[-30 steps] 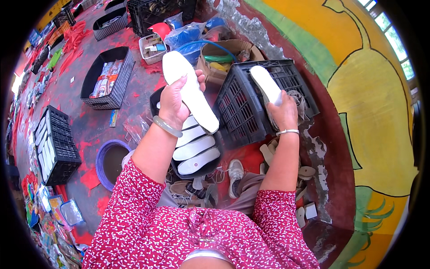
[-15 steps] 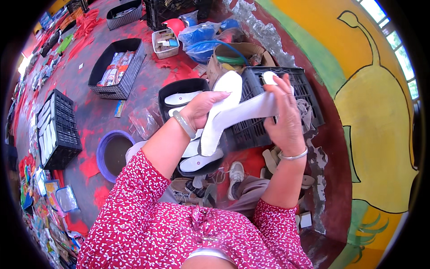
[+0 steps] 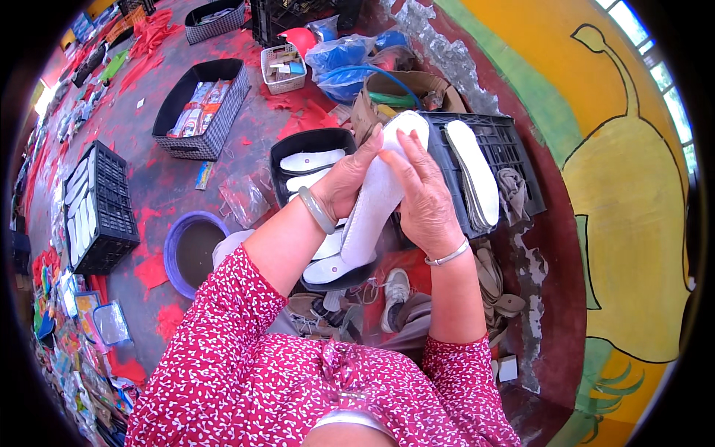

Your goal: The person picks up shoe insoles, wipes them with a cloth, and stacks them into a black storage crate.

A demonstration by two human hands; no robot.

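Observation:
A pair of long white shoe insoles [image 3: 378,192], seemingly laid one on the other, slants upward between my two hands. My left hand [image 3: 348,179] grips their left edge, thumb along the side. Against the right edge and upper face lies my right hand [image 3: 430,203], its fingers closed on the insoles near the top. To the right, a stack of white insoles [image 3: 474,173] rests on a black plastic crate [image 3: 514,134]. Beneath my left forearm a black bin [image 3: 277,153] holds more white insoles, partly hidden by my arm and the held pair.
On the left are a purple basin [image 3: 171,257] of dark liquid, a black crate [image 3: 119,216] of insoles and a checked fabric box [image 3: 223,134] of packets. Blue bags [image 3: 339,63] and a cardboard box [image 3: 439,89] stand ahead. The painted wall [image 3: 625,223] bounds the right.
The two insoles, crossed and angled apart before, are now brought together. My right hand has moved left onto them, uncovering the stack on the crate.

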